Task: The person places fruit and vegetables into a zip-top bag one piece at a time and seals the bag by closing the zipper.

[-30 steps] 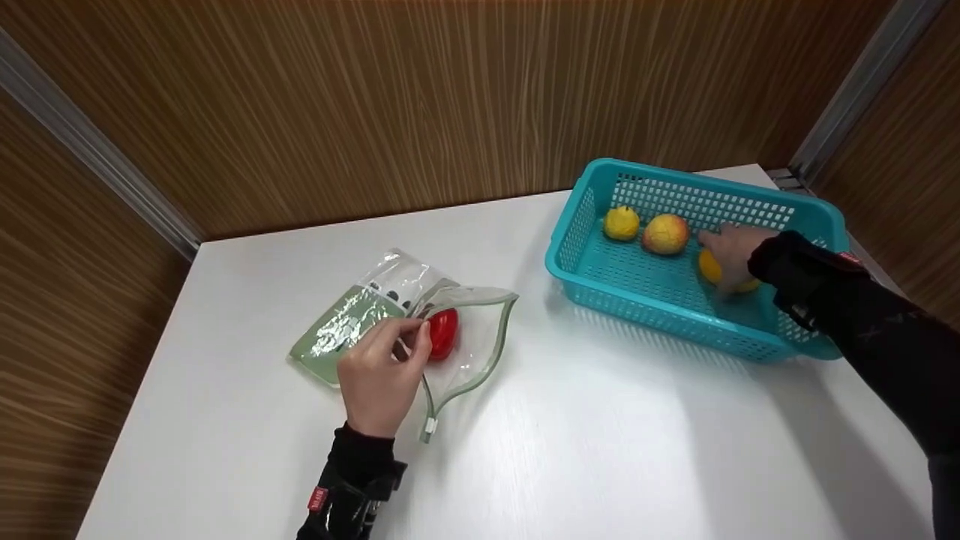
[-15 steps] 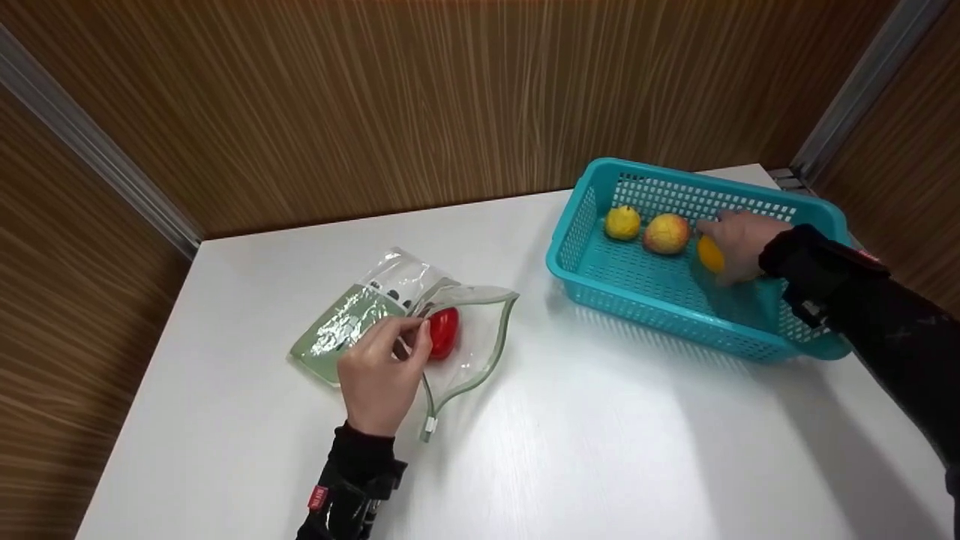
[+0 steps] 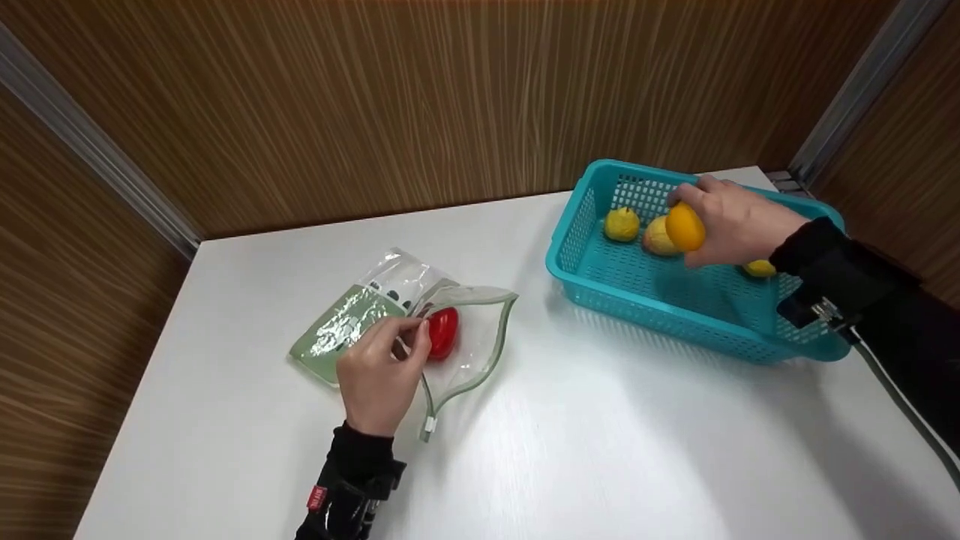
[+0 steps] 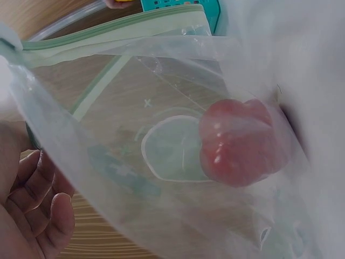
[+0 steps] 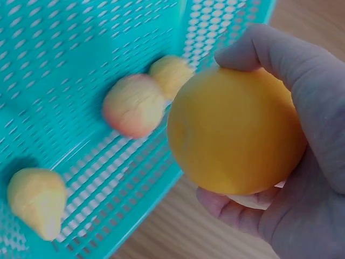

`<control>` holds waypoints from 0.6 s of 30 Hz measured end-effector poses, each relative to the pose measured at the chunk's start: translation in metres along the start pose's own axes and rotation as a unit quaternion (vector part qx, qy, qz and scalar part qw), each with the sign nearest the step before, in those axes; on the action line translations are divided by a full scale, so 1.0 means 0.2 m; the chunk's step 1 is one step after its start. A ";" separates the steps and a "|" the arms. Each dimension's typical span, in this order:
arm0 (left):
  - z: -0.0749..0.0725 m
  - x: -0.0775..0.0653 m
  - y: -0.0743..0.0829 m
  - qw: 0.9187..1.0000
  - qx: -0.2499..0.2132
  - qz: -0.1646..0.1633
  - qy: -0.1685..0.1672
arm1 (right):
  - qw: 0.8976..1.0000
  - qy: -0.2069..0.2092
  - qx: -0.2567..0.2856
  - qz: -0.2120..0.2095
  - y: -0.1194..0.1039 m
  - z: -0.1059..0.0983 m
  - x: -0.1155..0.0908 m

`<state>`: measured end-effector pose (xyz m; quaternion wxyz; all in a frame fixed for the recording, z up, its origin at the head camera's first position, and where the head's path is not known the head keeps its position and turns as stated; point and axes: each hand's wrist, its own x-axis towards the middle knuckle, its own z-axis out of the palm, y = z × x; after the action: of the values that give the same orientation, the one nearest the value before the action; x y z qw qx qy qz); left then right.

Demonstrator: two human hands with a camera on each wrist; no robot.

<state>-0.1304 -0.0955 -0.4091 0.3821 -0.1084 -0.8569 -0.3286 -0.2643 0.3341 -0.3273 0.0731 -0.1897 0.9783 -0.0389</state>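
Between its fingers and thumb, my left hand (image 3: 382, 375) pinches the near edge of a clear zip bag (image 3: 480, 337) with a green-trimmed mouth. The bag's mouth gapes towards the right. Inside it lies a red bell pepper (image 3: 444, 334), seen through the plastic in the left wrist view. Over the turquoise basket (image 3: 660, 304), my right hand (image 3: 742, 225) grips an orange (image 5: 232, 129), thumb on one side and fingers on the other. Below the orange sits a yellow and red peach-like fruit (image 5: 132, 105), partly covered by it in the head view.
Also in the basket are a small yellow fruit (image 3: 621, 224) at the left and a yellow pear (image 5: 38, 199), mostly behind my right wrist in the head view. The bag's green printed part (image 3: 337, 337) lies flat on the white table (image 3: 225, 465). Wood-grain panels (image 3: 375, 112) stand behind.
My right hand has lifted the orange from the basket floor and moved it up and left, uncovering part of the pear. My left hand and the bag have stayed put.
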 end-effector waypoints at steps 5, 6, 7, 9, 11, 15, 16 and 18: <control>0.00 0.00 0.00 1.000 -0.004 0.003 -0.001 | 0.999 0.027 0.015 -0.019 -0.11 -0.02 -0.03; 0.00 0.00 0.00 1.000 -0.003 0.004 -0.001 | 0.999 0.030 0.021 -0.023 -0.13 -0.02 -0.03; 0.00 0.00 -0.01 1.000 -0.001 0.005 -0.001 | 0.999 0.035 0.025 -0.027 -0.16 -0.02 -0.04; 0.00 0.00 -0.01 1.000 0.002 0.006 -0.002 | 0.998 0.046 0.036 -0.038 -0.21 -0.02 -0.05; 0.00 0.00 -0.01 1.000 0.003 0.006 -0.002 | 0.996 0.059 0.049 -0.052 -0.27 -0.01 -0.06; 0.00 0.00 0.00 1.000 -0.001 0.004 -0.002 | 0.990 0.089 0.081 -0.073 -0.39 -0.01 -0.10; 0.00 0.00 0.00 1.000 -0.002 0.005 -0.001 | 0.988 0.098 0.093 -0.077 -0.42 0.00 -0.11; 0.00 0.01 0.00 1.000 0.000 0.006 0.001 | 0.983 0.113 0.117 -0.082 -0.49 0.01 -0.12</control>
<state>-0.1318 -0.0949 -0.4084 0.3846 -0.1136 -0.8559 -0.3265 -0.2059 0.2536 -0.3155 -0.0197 -0.2542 0.9501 -0.1797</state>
